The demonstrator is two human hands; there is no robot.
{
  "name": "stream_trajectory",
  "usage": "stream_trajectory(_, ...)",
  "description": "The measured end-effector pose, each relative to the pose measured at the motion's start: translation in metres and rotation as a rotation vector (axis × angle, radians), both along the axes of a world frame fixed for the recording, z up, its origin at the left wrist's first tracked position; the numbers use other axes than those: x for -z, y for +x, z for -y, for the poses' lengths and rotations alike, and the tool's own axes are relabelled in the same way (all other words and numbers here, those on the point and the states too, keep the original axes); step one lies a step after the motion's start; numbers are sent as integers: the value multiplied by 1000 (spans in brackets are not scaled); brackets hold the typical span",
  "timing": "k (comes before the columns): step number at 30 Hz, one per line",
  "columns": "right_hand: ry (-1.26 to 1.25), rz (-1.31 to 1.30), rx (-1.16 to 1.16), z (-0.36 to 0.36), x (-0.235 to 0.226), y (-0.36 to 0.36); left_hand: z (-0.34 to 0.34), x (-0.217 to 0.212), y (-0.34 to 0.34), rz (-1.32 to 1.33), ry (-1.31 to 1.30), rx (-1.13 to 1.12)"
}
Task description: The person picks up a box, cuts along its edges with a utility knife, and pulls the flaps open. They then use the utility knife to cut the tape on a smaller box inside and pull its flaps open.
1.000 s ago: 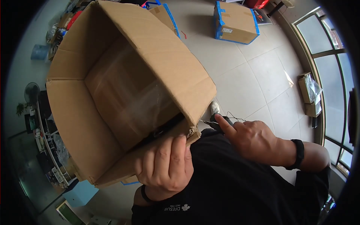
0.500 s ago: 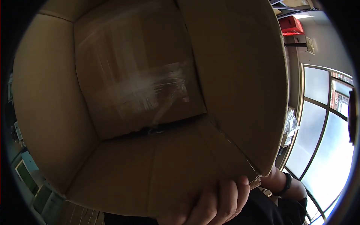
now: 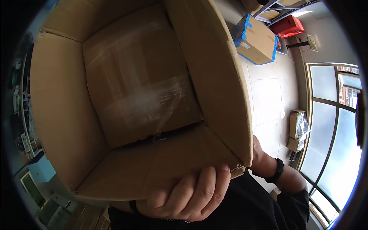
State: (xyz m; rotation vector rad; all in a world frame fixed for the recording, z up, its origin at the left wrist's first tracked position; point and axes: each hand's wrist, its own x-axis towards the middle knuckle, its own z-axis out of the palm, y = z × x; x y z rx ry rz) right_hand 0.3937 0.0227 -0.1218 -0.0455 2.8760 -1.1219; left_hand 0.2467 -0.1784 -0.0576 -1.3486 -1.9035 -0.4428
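A large open cardboard box [image 3: 61, 99] fills the middle and left of the view, its mouth turned toward me. Clear tape crosses its inner bottom, and a dark gap runs along the bottom's near edge. My left hand [image 3: 191, 193] grips the near rim by the right corner, fingers curled over the cardboard. My right hand [image 3: 258, 152] is at the outer right side of the box. Only its wrist end shows, below a black wristband; the box hides its fingers.
On the tiled floor [image 3: 264, 90] at upper right stands a closed carton [image 3: 260, 40] edged with blue tape. A red box [image 3: 289, 26] lies behind it by a metal shelf. Small cartons [image 3: 297, 128] sit beside the windows [image 3: 322, 115]. A light-blue box [image 3: 42, 168] is at left.
The box's right side has swung left, uncovering the floor, the blue-taped carton and more of my right forearm. My left hand has shifted left and up with the rim.
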Motion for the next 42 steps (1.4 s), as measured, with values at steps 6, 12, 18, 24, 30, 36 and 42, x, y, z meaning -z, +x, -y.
stream_trajectory(6,264,135,-57,2,21,20,5,-14,4,103,-138,-43)
stream_trajectory(12,215,32,5,7,31,10,4,-23,6,193,-172,-28)
stream_trajectory(18,344,231,30,-14,6,57,12,-19,-2,219,-184,-19)
stream_trajectory(24,281,13,318,-66,18,102,52,-38,-13,349,-103,-18)
stream_trajectory(30,-384,-256,311,-28,-13,7,157,-75,-42,401,-279,-485)
stream_trajectory(36,-492,-167,101,8,-30,-55,188,-50,-51,524,-217,-580)
stream_trajectory(42,-620,-398,149,8,11,-64,177,-50,-35,415,-268,-527)
